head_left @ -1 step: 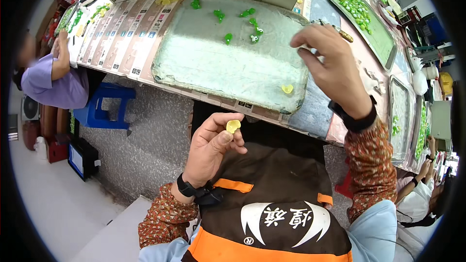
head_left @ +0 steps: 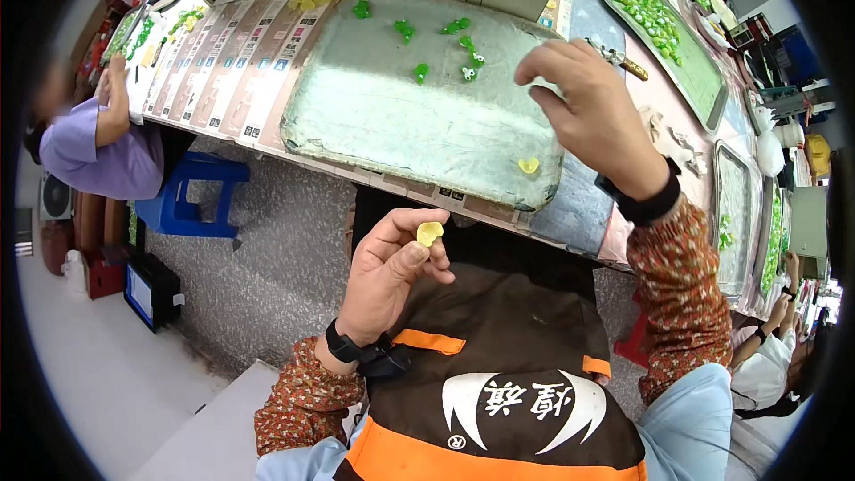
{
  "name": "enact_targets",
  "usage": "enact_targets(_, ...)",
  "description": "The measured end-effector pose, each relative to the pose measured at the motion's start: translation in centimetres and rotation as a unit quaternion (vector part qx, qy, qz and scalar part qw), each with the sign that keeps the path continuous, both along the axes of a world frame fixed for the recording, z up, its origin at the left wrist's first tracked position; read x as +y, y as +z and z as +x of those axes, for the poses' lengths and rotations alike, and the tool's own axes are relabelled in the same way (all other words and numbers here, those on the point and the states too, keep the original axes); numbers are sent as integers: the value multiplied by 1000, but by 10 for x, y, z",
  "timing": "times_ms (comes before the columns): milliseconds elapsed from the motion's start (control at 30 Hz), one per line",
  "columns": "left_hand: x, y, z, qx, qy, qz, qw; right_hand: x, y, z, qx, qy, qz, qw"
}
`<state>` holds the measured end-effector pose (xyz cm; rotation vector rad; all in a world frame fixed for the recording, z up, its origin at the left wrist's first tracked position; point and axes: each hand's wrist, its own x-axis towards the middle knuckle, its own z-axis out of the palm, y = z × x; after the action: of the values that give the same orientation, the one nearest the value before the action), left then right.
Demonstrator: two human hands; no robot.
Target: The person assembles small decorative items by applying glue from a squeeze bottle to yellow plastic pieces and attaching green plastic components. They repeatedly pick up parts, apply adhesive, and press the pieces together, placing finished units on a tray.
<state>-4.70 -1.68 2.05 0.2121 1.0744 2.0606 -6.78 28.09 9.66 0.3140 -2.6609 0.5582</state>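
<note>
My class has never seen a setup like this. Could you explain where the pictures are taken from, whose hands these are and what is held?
There is no robot: a person uses two bare hands. Both pictures come from a fisheye camera on that person's head, looking down, so straight edges bend. The left hand pinches a small, cupped yellow piece. The right hand, seemingly empty, hovers by the right edge of a pale grey-green, rectangular tray. On it lie small bright-green pieces and a second yellow piece.

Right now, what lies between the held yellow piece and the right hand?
In the head view: the table's edge, the tray's rim and another yellow piece.
</note>
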Motion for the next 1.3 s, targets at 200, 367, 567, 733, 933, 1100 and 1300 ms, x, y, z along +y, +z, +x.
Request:
enact_targets(200,-10,-2,0,-8,24,4,1000,-12,-39,-59,-36,41,94,994)
enact_targets(367,-16,-5,0,-29,30,2,999,-10,-44,-73,-44,86,200,975)
enact_targets(567,-19,-15,-4,-31,25,15,999,-25,-40,-61,-73,77,206,973)
enact_targets(733,-16,-11,-8,-32,17,29,999,-17,-40,-53,-142,42,81,986)
enact_targets(933,-19,-11,-7,-31,16,29,999,-9,-34,-62,-114,65,175,976)
enact_targets(1100,-20,-20,-5,-29,19,39,999,4,-46,-64,-171,30,46,984)
enact_targets(1300,-24,-17,-5,-28,21,33,999,2,-15,-61,-234,-73,-94,965)
